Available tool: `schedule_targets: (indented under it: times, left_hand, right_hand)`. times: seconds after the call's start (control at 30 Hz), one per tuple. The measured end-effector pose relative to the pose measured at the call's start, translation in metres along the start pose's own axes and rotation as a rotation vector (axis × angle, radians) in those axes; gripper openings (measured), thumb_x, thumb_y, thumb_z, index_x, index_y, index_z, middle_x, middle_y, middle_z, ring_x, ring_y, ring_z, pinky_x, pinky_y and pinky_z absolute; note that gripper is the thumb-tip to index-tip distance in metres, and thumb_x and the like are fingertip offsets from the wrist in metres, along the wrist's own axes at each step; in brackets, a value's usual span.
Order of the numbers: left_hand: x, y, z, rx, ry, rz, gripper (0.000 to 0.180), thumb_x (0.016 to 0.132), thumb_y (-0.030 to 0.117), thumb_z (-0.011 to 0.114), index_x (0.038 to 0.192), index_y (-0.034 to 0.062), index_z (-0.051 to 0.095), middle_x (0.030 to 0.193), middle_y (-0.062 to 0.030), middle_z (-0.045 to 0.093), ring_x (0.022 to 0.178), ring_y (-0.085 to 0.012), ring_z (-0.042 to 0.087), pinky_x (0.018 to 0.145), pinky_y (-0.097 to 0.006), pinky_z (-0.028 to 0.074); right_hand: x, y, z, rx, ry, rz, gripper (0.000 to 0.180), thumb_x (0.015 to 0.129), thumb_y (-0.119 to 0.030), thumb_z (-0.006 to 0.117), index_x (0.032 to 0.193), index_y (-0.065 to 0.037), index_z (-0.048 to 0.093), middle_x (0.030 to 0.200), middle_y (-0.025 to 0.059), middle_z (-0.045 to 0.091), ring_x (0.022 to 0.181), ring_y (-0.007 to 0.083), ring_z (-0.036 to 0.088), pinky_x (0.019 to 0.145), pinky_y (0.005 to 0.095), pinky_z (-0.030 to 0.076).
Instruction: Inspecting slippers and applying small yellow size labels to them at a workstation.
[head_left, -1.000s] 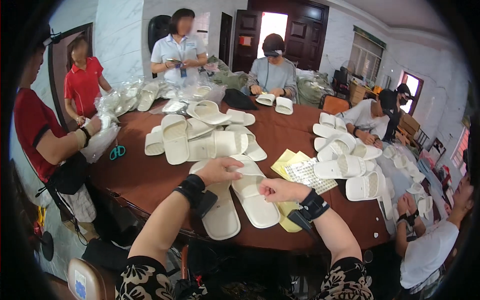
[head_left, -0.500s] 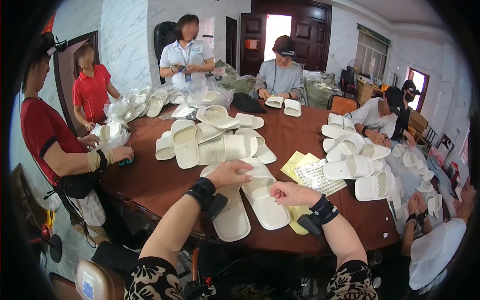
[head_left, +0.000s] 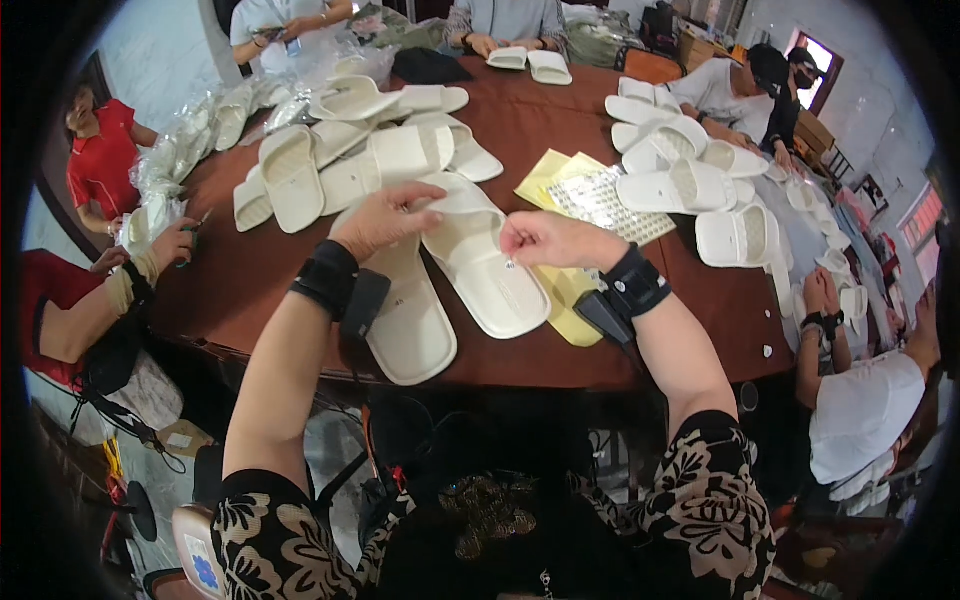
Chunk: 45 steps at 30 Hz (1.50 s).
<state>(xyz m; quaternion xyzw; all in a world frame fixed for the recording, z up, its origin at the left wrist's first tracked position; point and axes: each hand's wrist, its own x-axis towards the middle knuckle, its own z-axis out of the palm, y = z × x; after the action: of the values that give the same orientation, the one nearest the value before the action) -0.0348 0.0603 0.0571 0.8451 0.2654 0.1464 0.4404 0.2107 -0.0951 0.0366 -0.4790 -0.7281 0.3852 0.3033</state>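
Note:
Two white slippers lie side by side at the table's near edge. My left hand (head_left: 385, 220) holds the strap end of the right-hand slipper (head_left: 490, 275). My right hand (head_left: 550, 240) hovers over that slipper's insole, thumb and forefinger pinched on a tiny pale sticker that is barely visible. The other slipper (head_left: 410, 325) lies flat under my left wrist, untouched. Both wrists wear black bands. A sheet of small stickers (head_left: 600, 200) lies on yellow paper (head_left: 545, 175) just beyond my right hand.
A heap of white slippers (head_left: 340, 150) covers the far left of the brown table (head_left: 260, 270), with more slippers (head_left: 690, 185) at the right. Other people sit all around; one person's hand (head_left: 170, 245) rests at the left edge, another's (head_left: 815, 295) at the right.
The view has dropped closer to the table. My left hand still holds the slipper's strap; my right hand has moved up over the insole with its fingers pinched.

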Motion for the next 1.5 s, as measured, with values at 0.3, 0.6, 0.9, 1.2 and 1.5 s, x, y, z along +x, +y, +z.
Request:
schedule_targets:
  times: [0.3, 0.6, 0.9, 1.2, 1.5]
  left_hand:
    - [-0.005, 0.009, 0.002, 0.011, 0.014, 0.085, 0.046, 0.079, 0.033, 0.066, 0.119, 0.0094, 0.062, 0.101, -0.0018, 0.062, 0.087, -0.0119, 0.05, 0.08, -0.025, 0.041]
    - [0.0, -0.003, 0.004, 0.073, 0.038, 0.136, 0.045, 0.08, 0.032, 0.068, 0.119, 0.0101, 0.062, 0.108, -0.0027, 0.062, 0.093, -0.0139, 0.052, 0.086, -0.028, 0.043]
    - [-0.001, -0.001, -0.004, 0.263, 0.055, 0.226, 0.047, 0.08, 0.034, 0.07, 0.116, 0.0055, 0.062, 0.119, -0.0107, 0.061, 0.11, -0.0203, 0.055, 0.096, -0.033, 0.042]
    - [-0.021, 0.012, -0.037, 0.236, 0.138, 0.195, 0.053, 0.083, 0.041, 0.067, 0.12, 0.0041, 0.059, 0.121, -0.0158, 0.058, 0.112, -0.026, 0.055, 0.097, -0.036, 0.041]
    - [-0.068, -0.002, -0.067, 0.29, -0.09, -0.019, 0.071, 0.083, 0.045, 0.066, 0.134, 0.0023, 0.043, 0.129, -0.0193, 0.052, 0.118, -0.0282, 0.05, 0.101, -0.034, 0.038]
  right_hand:
    - [0.001, -0.014, 0.009, -0.04, 0.089, 0.124, 0.015, 0.08, -0.011, 0.063, 0.089, -0.001, 0.057, 0.08, 0.0057, 0.061, 0.076, 0.0148, 0.058, 0.07, 0.0282, 0.047]
    - [0.007, -0.005, 0.023, -0.231, 0.31, 0.041, 0.013, 0.079, -0.012, 0.063, 0.083, -0.002, 0.057, 0.073, 0.0113, 0.062, 0.067, 0.0216, 0.06, 0.063, 0.0339, 0.048]
    - [0.003, -0.017, 0.021, -0.027, 0.365, 0.044, 0.014, 0.083, -0.014, 0.064, 0.084, -0.002, 0.058, 0.075, 0.0041, 0.06, 0.07, 0.0114, 0.056, 0.064, 0.0279, 0.047]
    - [0.001, -0.072, 0.006, -0.21, 0.377, -0.013, 0.018, 0.083, -0.015, 0.062, 0.091, 0.0, 0.057, 0.077, 0.0099, 0.062, 0.072, 0.0196, 0.061, 0.066, 0.0311, 0.049]
    - [0.042, -0.076, -0.022, -0.543, 0.234, -0.086, 0.038, 0.08, -0.019, 0.067, 0.111, 0.0, 0.056, 0.102, 0.0145, 0.057, 0.094, 0.0248, 0.059, 0.084, 0.0339, 0.048]
